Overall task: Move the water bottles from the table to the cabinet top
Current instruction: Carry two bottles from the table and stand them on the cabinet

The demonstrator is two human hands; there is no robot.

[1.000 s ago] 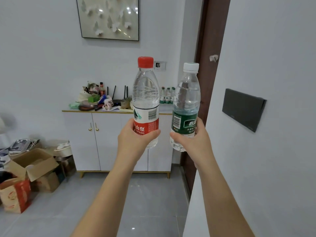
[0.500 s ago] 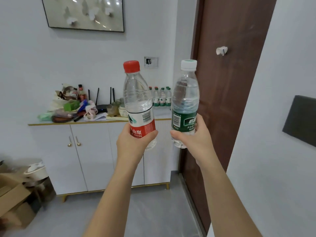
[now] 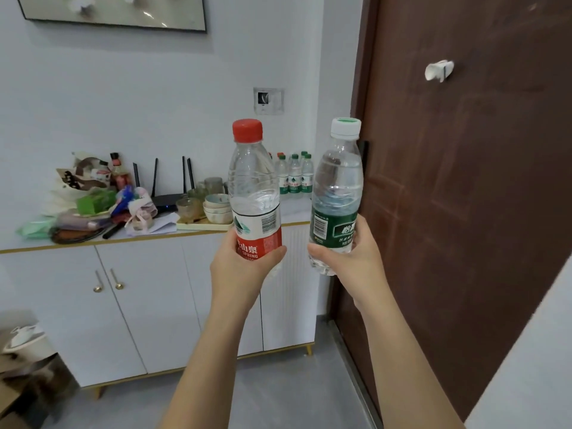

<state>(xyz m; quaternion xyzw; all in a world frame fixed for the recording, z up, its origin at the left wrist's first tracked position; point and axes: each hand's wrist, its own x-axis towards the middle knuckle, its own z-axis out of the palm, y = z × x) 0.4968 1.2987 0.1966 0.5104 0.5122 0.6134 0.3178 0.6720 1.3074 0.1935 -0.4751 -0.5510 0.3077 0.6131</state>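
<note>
Cabinet top (image 3: 295,209) sits nearer than before, mid-frame | left hand (image 3: 244,267) wraps red-capped bottle (image 3: 253,187), right hand (image 3: 349,258) wraps white-capped bottle (image 3: 339,181); both upright, centre frame, short of the top | seemingly part-full, probably light; thin walls flex, so hold at labelled waist.

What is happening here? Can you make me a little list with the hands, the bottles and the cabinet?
left hand: grips the red-capped bottle by its label, cap up
right hand: grips the white-capped bottle by its green label, cap up
water: both bottles partly full
cabinet top: ahead, crowded with bowls, a router and small green-capped bottles at its right end
task state: both bottles in the air, not yet set down
</note>
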